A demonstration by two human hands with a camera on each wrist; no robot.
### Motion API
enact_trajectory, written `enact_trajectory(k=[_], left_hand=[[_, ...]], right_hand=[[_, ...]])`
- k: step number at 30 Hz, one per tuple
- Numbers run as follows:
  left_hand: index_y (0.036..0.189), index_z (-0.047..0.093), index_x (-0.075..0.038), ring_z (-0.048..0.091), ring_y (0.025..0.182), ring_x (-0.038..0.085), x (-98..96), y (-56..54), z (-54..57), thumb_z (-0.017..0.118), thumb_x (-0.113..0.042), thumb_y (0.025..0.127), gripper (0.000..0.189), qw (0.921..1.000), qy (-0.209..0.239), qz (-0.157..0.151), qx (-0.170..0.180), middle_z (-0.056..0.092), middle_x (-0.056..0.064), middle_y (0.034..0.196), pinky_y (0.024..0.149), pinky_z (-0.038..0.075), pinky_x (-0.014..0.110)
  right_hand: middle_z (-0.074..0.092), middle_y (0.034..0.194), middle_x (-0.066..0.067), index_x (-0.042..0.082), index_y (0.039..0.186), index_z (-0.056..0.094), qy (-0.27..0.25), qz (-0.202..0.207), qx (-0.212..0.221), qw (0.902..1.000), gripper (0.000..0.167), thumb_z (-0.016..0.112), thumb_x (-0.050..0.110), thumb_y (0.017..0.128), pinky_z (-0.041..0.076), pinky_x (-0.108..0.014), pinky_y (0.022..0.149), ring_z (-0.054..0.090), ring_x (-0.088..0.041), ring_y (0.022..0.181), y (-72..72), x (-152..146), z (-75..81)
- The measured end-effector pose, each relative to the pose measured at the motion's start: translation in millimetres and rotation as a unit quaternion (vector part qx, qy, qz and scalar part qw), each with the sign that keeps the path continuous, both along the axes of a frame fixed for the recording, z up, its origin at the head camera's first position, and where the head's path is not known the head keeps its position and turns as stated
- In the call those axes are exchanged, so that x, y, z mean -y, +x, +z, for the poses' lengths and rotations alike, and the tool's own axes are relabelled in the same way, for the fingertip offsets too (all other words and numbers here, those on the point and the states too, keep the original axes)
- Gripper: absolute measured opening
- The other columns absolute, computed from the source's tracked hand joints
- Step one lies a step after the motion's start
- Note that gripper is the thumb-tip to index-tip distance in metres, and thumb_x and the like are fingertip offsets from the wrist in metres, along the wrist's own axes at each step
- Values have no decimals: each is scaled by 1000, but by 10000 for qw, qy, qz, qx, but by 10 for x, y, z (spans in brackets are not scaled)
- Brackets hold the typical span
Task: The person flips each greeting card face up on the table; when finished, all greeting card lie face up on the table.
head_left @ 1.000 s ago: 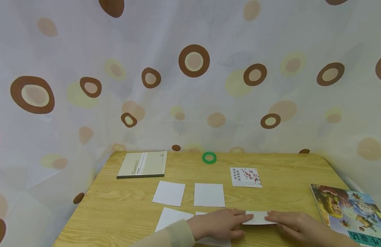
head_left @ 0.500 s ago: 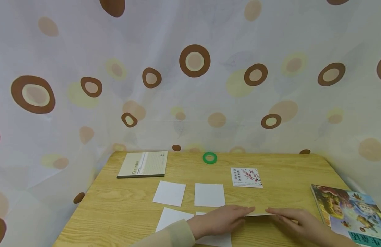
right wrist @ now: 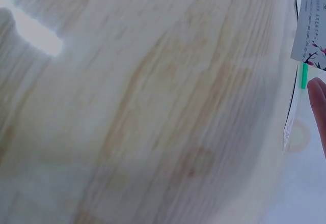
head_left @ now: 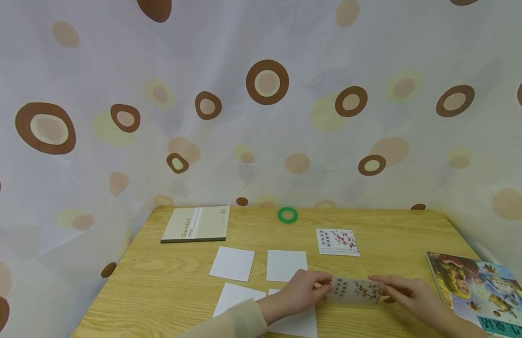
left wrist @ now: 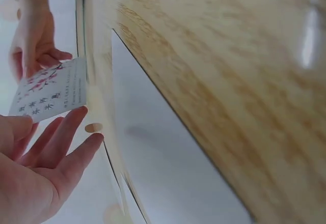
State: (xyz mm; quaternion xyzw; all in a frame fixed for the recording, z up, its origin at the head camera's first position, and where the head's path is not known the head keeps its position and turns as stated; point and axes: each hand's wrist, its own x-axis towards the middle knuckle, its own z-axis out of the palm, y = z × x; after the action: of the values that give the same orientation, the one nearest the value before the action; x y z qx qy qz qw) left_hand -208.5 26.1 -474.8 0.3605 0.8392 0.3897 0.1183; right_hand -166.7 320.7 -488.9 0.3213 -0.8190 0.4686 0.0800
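Note:
A square white card (head_left: 355, 291) printed with red blossoms and dark characters is held up above the table, its printed side facing the head camera. At its left edge my left hand (head_left: 301, 293) pinches it between thumb and fingers. My right hand (head_left: 413, 295) pinches the opposite edge. In the left wrist view the card (left wrist: 53, 89) spans the two hands, with the left hand's lower fingers (left wrist: 76, 158) spread below it. Only a corner of the card (right wrist: 310, 30) and a fingertip show in the right wrist view. A matching blossom card (head_left: 338, 242) lies on the table just beyond.
Several blank white cards lie left of the hands, among them one card (head_left: 287, 265) near the left hand. A green tape roll (head_left: 287, 215) and a Gambit notebook (head_left: 196, 224) lie at the back. An illustrated book (head_left: 480, 291) lies at right on the wooden table (head_left: 151, 286).
The card in both hands has been tipped up from showing its blank white side, through edge-on, to showing its printed blossoms. Both hands have turned and risen slightly with it.

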Motion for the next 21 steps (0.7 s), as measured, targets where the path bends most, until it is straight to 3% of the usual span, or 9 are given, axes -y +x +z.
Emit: enact_trajectory(k=[4, 7, 9, 13, 15, 21], left_hand=[[114, 69, -7, 68, 70, -3, -17, -2, -18, 63, -17, 98, 20, 9986, 274, 262, 381, 76, 4, 104, 65, 51, 9], [114, 67, -8, 67, 70, -2, -32, -3, -27, 66, -15, 95, 20, 9945, 520, 499, 756, 76, 4, 98, 63, 51, 11], [112, 66, -9, 68, 68, 1, -41, 1, -29, 68, -13, 94, 19, 9883, 765, 669, 1135, 76, 3, 92, 61, 52, 13], [109, 65, -13, 70, 64, 9, -61, 9, -38, 69, -10, 92, 17, 9725, 1171, 993, 1752, 74, -1, 82, 59, 55, 17], [107, 65, -15, 70, 62, 12, -73, 10, -42, 69, -9, 92, 17, 9646, 1330, 1121, 1984, 73, -2, 79, 58, 57, 20], [103, 65, -15, 69, 59, 14, -106, 15, -44, 69, -5, 91, 16, 9398, 1766, 1436, 2548, 71, 1, 75, 56, 60, 32]], right_hand=[[70, 111, 23, 4, 129, 65, -68, -395, 714, 9966, 35, 55, -4, 97, 60, -33, 57, 73, -9, 76, 25, 3, 42], [76, 94, 12, 0, 130, 62, -27, -828, 1485, 9854, 31, 54, 8, 101, 60, -34, 59, 73, -15, 71, 36, 13, 77], [76, 86, 3, 2, 131, 63, -89, -1076, 2022, 9734, 33, 54, 15, 102, 61, -35, 61, 73, -17, 70, 32, 21, 101], [75, 83, -4, 31, 121, 70, -496, -1334, 2830, 9485, 25, 56, 22, 102, 62, -37, 66, 74, -20, 71, 17, 30, 131], [75, 83, -2, 39, 114, 69, -739, -1429, 3114, 9366, 24, 58, 23, 101, 62, -39, 68, 73, -20, 72, 7, 33, 138], [75, 87, 1, 25, 118, 69, -1203, -1753, 3594, 9086, 21, 64, 23, 97, 61, -42, 70, 73, -20, 76, -33, 52, 140]])
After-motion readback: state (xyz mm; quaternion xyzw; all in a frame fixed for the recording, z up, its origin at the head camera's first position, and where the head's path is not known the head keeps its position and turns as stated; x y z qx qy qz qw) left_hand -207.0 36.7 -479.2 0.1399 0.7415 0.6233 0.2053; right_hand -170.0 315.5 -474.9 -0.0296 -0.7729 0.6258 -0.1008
